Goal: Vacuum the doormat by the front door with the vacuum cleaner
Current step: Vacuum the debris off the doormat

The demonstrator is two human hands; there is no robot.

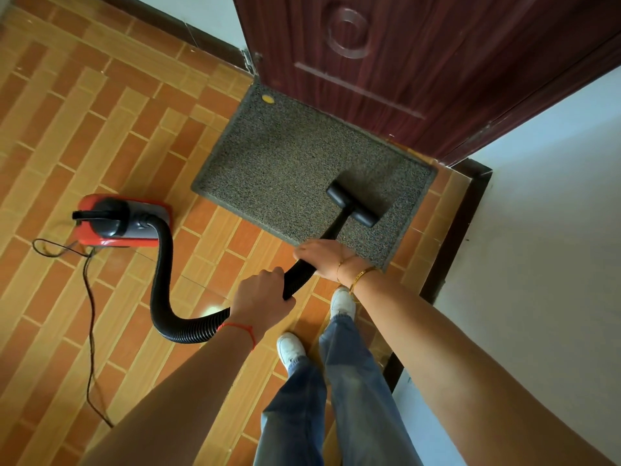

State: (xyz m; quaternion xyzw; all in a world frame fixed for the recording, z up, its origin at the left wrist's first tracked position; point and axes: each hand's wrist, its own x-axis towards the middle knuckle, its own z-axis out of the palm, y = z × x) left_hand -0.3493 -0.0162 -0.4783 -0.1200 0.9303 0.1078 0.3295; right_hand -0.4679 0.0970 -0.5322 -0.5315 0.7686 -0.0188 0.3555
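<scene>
From the head camera, a grey speckled doormat (295, 163) lies on the orange tiled floor (100, 129), with its far edge touching the dark red door (420, 62). A small yellow spot (267, 99) sits near the far left corner of the doormat. The black nozzle (357, 204) of the vacuum rests flat on the near right part of the doormat. A black tube (337, 225) goes from the nozzle back to the person. The right hand (324, 255) grips this tube, with the fingers curled around it, just above the near edge of the doormat. The left hand (263, 294) grips the ribbed black hose (161, 274) a little behind, also with the fingers closed around it. The hose bends in a loop to the red vacuum body (121, 220), which stands on the floor to the left of the doormat, apart from it. A thin black cord (89, 314) runs from the body along the floor. Below the hands, two white shoes (342, 302) and blue jeans (336, 398) are visible.
</scene>
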